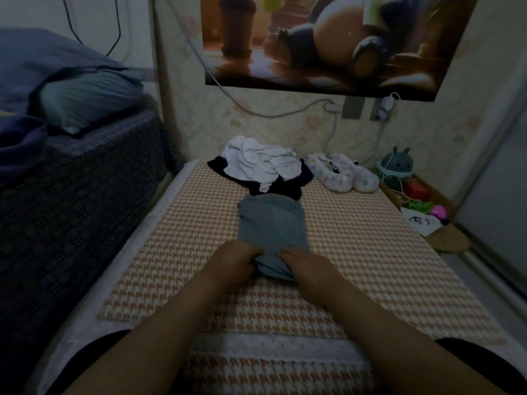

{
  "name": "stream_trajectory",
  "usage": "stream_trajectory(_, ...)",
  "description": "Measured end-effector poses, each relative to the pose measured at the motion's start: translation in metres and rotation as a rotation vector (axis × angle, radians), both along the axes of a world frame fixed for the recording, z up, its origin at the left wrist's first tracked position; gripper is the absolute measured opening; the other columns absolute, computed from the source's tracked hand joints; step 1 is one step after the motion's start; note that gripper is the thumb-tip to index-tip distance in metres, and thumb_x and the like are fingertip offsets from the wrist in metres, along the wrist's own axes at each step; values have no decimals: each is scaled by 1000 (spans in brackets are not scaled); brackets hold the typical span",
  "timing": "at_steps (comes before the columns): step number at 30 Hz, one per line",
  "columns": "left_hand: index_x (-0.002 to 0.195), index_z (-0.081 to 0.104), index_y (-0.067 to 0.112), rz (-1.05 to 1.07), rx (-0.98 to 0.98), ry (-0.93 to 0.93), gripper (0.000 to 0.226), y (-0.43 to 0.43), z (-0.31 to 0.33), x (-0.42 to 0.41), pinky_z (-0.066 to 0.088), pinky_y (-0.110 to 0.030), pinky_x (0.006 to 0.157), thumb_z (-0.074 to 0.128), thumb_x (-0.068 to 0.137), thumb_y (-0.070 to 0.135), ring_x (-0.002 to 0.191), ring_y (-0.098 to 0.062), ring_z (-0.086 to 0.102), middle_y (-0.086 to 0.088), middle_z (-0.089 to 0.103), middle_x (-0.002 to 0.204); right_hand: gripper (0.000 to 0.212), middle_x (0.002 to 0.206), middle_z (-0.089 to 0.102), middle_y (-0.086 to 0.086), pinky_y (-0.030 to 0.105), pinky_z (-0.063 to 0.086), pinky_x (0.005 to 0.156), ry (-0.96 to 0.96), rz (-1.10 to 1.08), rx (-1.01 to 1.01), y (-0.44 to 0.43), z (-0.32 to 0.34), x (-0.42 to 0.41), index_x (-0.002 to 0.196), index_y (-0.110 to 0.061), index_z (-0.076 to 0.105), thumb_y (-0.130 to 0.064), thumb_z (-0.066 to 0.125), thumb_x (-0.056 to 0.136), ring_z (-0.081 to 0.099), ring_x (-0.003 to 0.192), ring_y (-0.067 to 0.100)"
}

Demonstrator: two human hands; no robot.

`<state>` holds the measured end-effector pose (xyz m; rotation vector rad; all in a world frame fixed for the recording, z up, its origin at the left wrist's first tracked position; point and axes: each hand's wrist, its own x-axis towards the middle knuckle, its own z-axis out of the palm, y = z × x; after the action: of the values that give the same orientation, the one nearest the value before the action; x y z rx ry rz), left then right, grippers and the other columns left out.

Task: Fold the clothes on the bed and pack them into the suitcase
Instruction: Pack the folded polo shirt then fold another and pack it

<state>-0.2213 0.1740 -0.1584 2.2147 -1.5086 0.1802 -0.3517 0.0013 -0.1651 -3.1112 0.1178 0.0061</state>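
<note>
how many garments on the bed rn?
3. Blue garment nearest, with left hand and right hand on its near end; white garment crumpled atop black garment at the far end. That pile may hide more.

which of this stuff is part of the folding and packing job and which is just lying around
Job: blue-grey garment, with the left hand gripping and the right hand resting on its near end; white garment; dark garment under it.
Lying about: patterned slippers; round toy; pillow; poster; wooden stool.
</note>
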Motion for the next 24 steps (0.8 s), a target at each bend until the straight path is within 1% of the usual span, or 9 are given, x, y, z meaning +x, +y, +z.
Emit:
stream_trajectory(2,85,73,10,7,-13,47,22,2,5,3,46,-22,61,53,77,16,72,-24,64,-8,72,85,32,126,58,6,28,42,91,-23,-47,42,-2,9,3,125,-15,56,-16,54,93,55,113,24)
stream_trajectory(4,76,68,7,18,-24,118,25,6,13,4,50,-32,54,48,75,22,64,-22,61,-7,69,75,11,93,64,2,25,46,70,-42,-103,225,-8,29,0,85,-19,61,-11,55,88,61,87,21)
stream_trajectory(8,68,54,24,49,-111,366,10,14,35,-9,43,-31,54,51,76,19,56,-12,52,3,57,63,43,51,49,-15,14,34,50,-27,-118,620,-19,69,-18,46,-32,51,-5,57,79,45,49,-2)
stream_trajectory(11,91,57,32,139,-142,449,19,15,36,-5,40,-25,53,55,84,15,59,-11,52,-1,61,75,30,53,49,-10,23,37,52,-148,-183,673,-21,58,-17,55,-19,49,-10,57,83,44,47,-2)
stream_trajectory(14,110,56,23,273,-221,437,24,10,25,2,43,-25,59,58,88,14,73,-12,57,-7,64,96,21,84,68,2,36,53,73,-348,-295,614,-24,32,-3,87,-10,66,-28,56,93,62,76,12)
stream_trajectory(16,118,54,18,343,-257,233,31,1,21,4,43,-25,73,59,88,12,88,-14,54,-7,58,111,27,103,68,4,35,52,83,-412,-352,588,-25,24,7,109,-11,65,-31,53,96,62,91,19)
stream_trajectory(19,112,62,13,217,-326,-103,29,-19,28,-7,46,-36,84,55,84,10,94,-23,54,-7,59,108,27,108,67,9,36,50,86,-459,-412,553,-27,16,24,110,-10,64,-30,52,97,62,96,24)
stream_trajectory(21,105,68,14,-7,-251,-136,31,-31,25,-17,45,-34,88,44,88,19,94,-22,59,-6,65,105,25,104,68,11,35,49,81,-454,-442,485,-29,12,34,104,-10,64,-30,51,97,61,93,26)
stream_trajectory(24,138,49,29,-9,91,-54,46,-38,-3,-22,25,-34,114,25,101,40,133,-13,40,5,47,145,26,105,67,12,31,45,76,-481,-480,460,-35,3,44,104,-10,63,-31,49,98,61,92,25)
